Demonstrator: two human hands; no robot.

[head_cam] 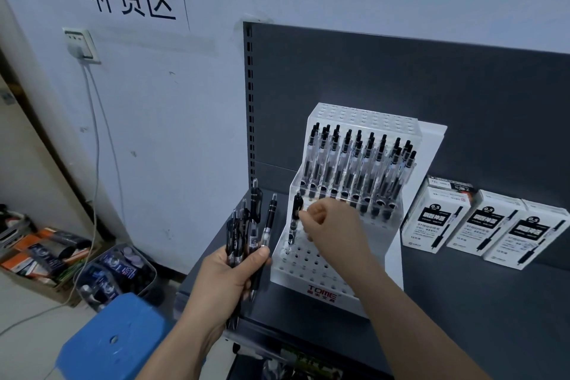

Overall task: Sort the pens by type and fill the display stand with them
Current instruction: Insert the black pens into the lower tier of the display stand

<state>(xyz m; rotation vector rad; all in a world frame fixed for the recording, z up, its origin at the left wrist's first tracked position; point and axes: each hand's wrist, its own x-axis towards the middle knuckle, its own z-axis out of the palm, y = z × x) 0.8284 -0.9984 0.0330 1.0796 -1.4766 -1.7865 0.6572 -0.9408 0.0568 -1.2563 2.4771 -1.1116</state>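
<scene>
At mid frame, 1 display stand row is filled; front holes mostly bare. Black pen is pinched by right hand fingers & more pens gripped by left hand.

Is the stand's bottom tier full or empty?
Mostly empty: the lower tier shows rows of open holes; one black pen stands there, pinched by the right hand.
</scene>
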